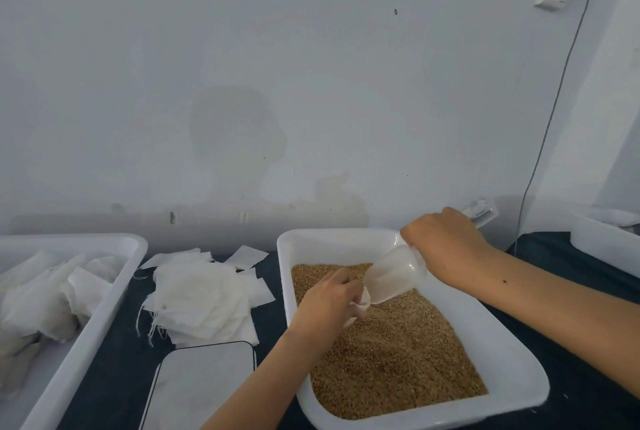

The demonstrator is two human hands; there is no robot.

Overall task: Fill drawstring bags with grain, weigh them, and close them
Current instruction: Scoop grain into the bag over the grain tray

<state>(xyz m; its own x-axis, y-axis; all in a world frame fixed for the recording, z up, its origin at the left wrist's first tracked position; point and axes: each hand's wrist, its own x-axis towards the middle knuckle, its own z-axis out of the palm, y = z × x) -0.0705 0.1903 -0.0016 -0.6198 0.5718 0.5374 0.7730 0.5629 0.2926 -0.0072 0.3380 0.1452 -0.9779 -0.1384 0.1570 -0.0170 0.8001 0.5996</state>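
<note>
A white tub (516, 370) holds brown grain (398, 353). Over the grain, my left hand (329, 301) grips a small white drawstring bag (362, 301); most of the bag is hidden by the fingers. My right hand (446, 249) grips a translucent plastic scoop (394, 275), tilted mouth-down with its lip at the bag. A stack of empty white bags (204, 298) lies on the dark table to the left of the tub. A flat white scale (204, 384) with a dark rim sits in front of that stack.
A second white tub (104, 298) at the left holds several white bags. Another white container (602, 239) stands at the far right. A grey cable (554, 110) hangs down the wall from a socket. The wall is close behind the table.
</note>
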